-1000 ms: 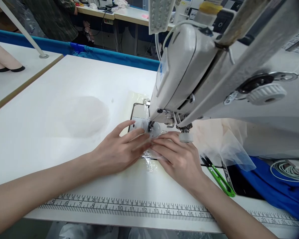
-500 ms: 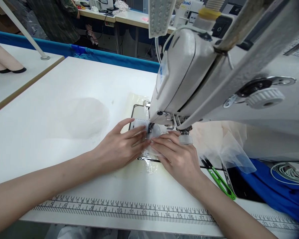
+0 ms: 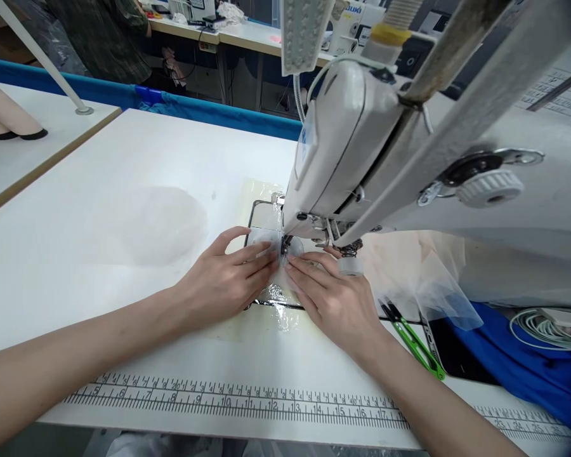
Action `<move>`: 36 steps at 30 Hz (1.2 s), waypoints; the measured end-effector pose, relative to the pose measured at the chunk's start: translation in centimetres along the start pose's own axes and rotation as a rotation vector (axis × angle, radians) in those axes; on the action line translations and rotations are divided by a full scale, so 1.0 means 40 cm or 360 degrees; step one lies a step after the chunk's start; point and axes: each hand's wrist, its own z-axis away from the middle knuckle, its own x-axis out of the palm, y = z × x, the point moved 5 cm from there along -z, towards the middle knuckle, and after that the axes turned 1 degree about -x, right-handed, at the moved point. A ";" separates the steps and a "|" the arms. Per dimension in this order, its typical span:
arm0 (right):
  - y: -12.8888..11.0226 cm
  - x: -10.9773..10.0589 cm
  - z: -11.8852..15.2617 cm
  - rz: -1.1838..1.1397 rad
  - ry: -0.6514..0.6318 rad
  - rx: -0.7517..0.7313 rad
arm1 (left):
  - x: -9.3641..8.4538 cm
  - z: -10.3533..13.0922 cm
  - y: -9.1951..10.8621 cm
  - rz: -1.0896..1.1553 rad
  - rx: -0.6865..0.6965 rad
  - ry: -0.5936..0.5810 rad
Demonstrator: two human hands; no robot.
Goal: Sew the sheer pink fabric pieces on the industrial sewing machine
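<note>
A white sewing machine [image 3: 337,139] stands over the table, its presser foot [image 3: 285,244] down between my hands. My left hand [image 3: 231,276] lies flat with spread fingers just left of the foot, on thin sheer fabric over the plate. Close to the right of the foot, my right hand [image 3: 335,292] rests with its fingers stretched out on the same fabric, partly behind the machine's round knob [image 3: 350,265]. More sheer pale fabric [image 3: 442,279] trails out to the right, behind my right hand.
Green-handled snips [image 3: 416,346] and a black phone [image 3: 461,355] lie right of my right forearm, beside blue cloth [image 3: 518,374] and a coiled cable [image 3: 547,327]. A ruler strip [image 3: 247,406] runs along the front edge. A person [image 3: 99,38] is at the back left.
My left hand has shifted slightly left, away from my right hand's fingertips. My right fingers are slightly farther forward beside the foot. The view has shifted a little.
</note>
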 end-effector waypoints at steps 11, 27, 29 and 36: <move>0.003 0.005 -0.004 0.0035 -0.0005 -0.0004 | 0.006 -0.016 -0.016 0.0058 -0.0037 0.0001; 0.012 0.020 -0.010 0.0046 -0.0045 0.0031 | 0.026 -0.022 -0.034 0.0035 -0.0095 -0.0004; 0.012 0.020 -0.011 0.0040 -0.0041 0.0035 | 0.028 -0.022 -0.033 0.0030 -0.0091 0.0004; 0.012 0.023 -0.006 0.0055 -0.0056 0.0048 | 0.023 -0.024 -0.034 0.0042 -0.0086 0.0012</move>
